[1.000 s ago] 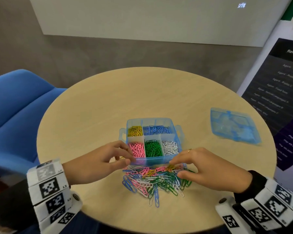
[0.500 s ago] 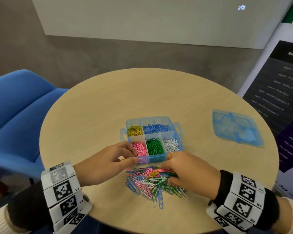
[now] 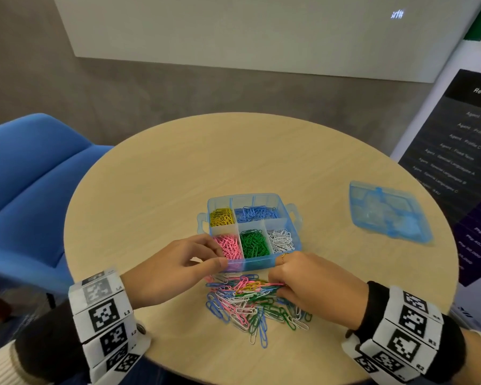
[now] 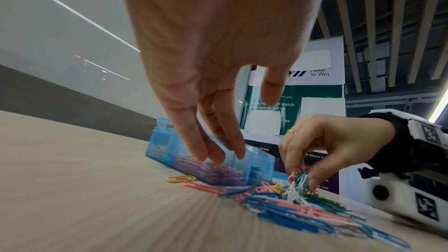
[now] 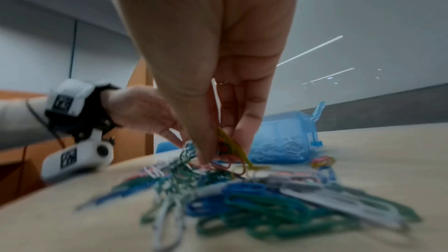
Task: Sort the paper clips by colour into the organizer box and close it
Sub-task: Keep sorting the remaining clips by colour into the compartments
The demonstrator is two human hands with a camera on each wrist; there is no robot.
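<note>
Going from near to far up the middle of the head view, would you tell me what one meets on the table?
Loose pile of mixed paper clips → front row of the organizer box, holding pink clips, green clips and white clips → back row, with yellow clips and blue clips → bare table.

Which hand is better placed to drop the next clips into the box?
Right. The right hand already pinches clips in the mixed-colour paper clip pile, while the left hand rests against the translucent blue organizer box.
</note>
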